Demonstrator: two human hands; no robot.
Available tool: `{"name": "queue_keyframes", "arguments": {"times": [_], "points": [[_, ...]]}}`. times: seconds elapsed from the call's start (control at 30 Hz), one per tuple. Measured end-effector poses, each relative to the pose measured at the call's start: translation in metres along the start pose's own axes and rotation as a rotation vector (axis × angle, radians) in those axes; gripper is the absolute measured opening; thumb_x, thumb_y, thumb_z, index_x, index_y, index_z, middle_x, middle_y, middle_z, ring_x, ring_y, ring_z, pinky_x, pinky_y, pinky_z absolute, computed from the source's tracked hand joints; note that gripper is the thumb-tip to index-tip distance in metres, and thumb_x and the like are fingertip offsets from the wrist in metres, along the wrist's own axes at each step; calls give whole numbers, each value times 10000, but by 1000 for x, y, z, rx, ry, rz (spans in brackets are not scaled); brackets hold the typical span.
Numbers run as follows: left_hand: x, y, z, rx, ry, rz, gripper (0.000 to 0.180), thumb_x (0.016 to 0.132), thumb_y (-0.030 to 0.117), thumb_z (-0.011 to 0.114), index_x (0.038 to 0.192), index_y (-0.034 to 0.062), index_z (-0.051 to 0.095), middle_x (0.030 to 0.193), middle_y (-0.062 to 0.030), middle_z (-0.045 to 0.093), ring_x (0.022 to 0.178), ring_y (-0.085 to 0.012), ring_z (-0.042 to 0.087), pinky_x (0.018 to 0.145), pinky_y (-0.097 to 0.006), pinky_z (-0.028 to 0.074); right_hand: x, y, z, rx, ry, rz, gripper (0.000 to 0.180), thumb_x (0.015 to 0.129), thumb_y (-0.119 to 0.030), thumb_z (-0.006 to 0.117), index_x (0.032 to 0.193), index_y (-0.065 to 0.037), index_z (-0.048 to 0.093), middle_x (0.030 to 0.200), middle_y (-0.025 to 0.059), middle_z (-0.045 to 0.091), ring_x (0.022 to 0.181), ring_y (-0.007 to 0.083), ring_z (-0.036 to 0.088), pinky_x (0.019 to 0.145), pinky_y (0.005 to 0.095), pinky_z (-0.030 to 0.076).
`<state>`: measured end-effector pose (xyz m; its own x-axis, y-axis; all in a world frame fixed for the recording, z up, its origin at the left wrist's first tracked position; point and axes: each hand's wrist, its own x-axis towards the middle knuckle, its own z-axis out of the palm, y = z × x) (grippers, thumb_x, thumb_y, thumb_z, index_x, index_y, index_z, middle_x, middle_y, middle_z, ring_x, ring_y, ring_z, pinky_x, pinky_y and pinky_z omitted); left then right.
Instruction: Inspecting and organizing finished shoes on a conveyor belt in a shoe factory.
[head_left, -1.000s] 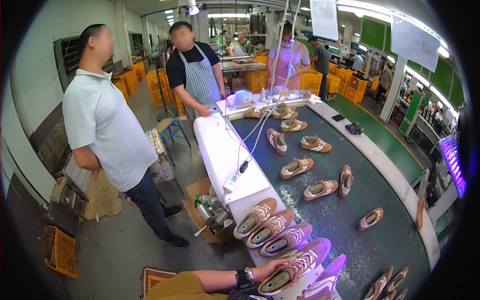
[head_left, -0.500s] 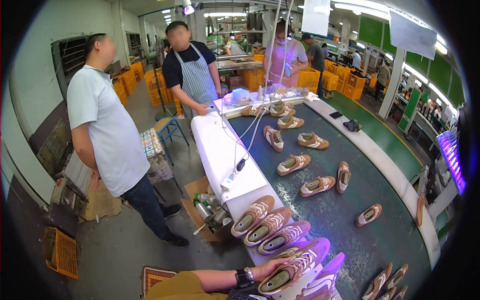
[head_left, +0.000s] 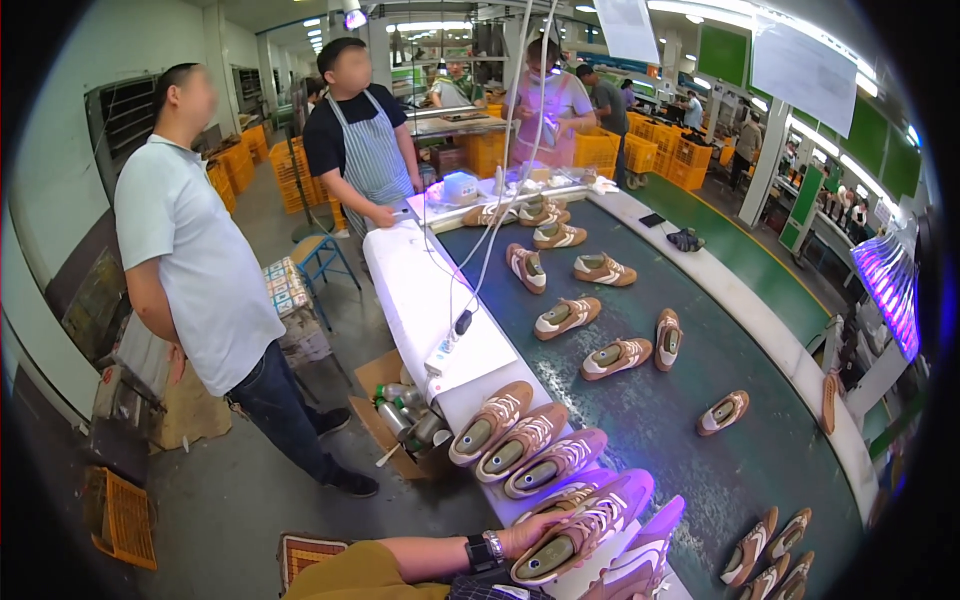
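Observation:
My left hand (head_left: 524, 536), with a dark-strapped watch on its wrist, reaches in from the lower edge. Its fingers close on the near side of a brown sneaker (head_left: 603, 512) with white laces and a green insert inside. Behind that shoe another brown sneaker (head_left: 560, 494) is partly covered. Beyond these, three brown sneakers stand side by side on the white ledge, the middle one (head_left: 522, 443) among them. Closer to me, a sneaker (head_left: 640, 563) lit purple is cut by the lower edge. My right hand is out of view.
Several sneakers, one at the right (head_left: 723, 412), lie spread over the dark green belt (head_left: 660, 440). A power strip (head_left: 447, 350) with hanging cables rests on the white ledge. A purple lamp (head_left: 888, 292) glows at right. Two people stand at left; another works at the far end.
The whole scene has shifted slightly left in the picture, and the purple lamp shows more fully. My left hand stays on the same sneaker.

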<state>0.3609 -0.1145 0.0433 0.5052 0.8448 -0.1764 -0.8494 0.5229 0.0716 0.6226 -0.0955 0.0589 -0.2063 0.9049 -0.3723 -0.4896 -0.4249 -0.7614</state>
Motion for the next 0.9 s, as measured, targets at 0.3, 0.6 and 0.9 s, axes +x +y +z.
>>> {"name": "queue_keyframes", "arguments": {"times": [0.3,0.6,0.9], "points": [[5,0,0,559,325,248,530,917,349,364,1325,10,371,1247,-195,500,1090,-335,542,966,-434,421,2,4,-4,61,19,-26,642,683,-183,583,1264,37,419,1057,81,557,985,208,523,899,299,395],[20,-3,-73,355,233,52,857,807,622,346,1351,-38,304,1248,-336,425,1158,-461,443,1026,-510,323,-5,-36,28,69,-185,31,956,521,-138,584,1403,-25,230,1402,107,319,1303,239,296,1091,313,173],[8,-11,-25,-168,-142,-198,869,799,635,348,1341,-43,313,1246,-339,426,1143,-470,459,989,-492,369,-13,-44,18,33,-184,15,967,503,-125,595,1397,-15,242,1387,96,335,1310,221,277,1093,294,142]]}}
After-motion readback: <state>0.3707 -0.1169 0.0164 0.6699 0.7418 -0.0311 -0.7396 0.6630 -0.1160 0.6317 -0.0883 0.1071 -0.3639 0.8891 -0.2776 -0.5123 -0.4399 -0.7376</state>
